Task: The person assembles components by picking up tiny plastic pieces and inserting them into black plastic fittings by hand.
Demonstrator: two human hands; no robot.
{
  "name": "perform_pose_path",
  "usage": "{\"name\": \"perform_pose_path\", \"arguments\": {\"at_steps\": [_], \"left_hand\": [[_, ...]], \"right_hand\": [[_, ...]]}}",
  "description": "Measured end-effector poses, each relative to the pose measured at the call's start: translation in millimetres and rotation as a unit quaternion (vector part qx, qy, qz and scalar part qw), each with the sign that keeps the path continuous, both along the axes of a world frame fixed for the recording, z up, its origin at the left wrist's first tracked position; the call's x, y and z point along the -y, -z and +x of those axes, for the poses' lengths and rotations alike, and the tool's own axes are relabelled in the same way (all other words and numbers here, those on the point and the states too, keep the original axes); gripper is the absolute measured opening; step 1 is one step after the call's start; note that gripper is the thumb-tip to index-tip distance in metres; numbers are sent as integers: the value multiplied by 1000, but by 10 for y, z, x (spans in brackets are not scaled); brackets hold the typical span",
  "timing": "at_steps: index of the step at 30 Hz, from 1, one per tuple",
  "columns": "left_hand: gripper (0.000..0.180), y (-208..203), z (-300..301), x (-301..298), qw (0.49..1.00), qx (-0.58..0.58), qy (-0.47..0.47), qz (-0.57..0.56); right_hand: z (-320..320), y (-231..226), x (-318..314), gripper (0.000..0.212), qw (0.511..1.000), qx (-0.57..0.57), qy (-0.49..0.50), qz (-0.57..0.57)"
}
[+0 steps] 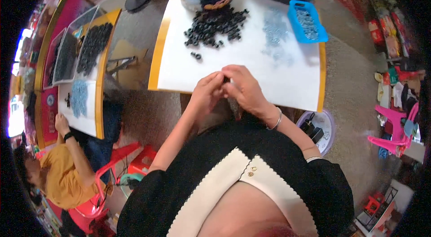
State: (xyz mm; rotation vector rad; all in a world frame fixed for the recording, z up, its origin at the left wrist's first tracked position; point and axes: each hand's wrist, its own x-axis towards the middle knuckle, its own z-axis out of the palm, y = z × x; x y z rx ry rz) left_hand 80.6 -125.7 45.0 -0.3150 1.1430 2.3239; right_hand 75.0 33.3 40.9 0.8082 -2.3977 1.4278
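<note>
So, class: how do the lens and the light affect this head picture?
Head view: the fisheye bends the white table edges and leaves black corners; window glare burns out at far left; the joined left hand and right hand look slightly soft; the black parts stay fairly clear.

A small assembly workshop: tables (179, 71) heaped with black parts (214, 28), bins (307, 21).

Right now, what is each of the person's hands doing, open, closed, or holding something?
Left hand: fingers curled shut, pinching a small black ring-shaped part with the other hand.
Right hand: curled shut on the same part, mostly hidden.
</note>
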Motion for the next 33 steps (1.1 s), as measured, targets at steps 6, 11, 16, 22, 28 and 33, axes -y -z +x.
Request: {"name": "perform_pose_path", "arguments": {"at_steps": [6,11,16,22,28,33], "left_hand": [[37,53,60,13,997,-67,21,14],[40,215,21,115,998,-59,24,-9],[35,207,-81,59,999,-36,18,-1],[34,241,-118,120,999,-29,17,-11],[31,203,-92,130,999,-26,22,-16],[29,261,-91,139,999,-20,36,12]], "right_hand": [[-272,-214,-260,23,998,20,46,-22],[-1594,-874,-1133,20,955,-156,251,23],[-2478,-1073,-1973,41,871,-219,386,212],[-1399,-366,-872,16,966,-156,113,175],[-1053,104,-365,12,988,-17,92,125],[-1071,60,-22,8,989,-59,85,108]]}}
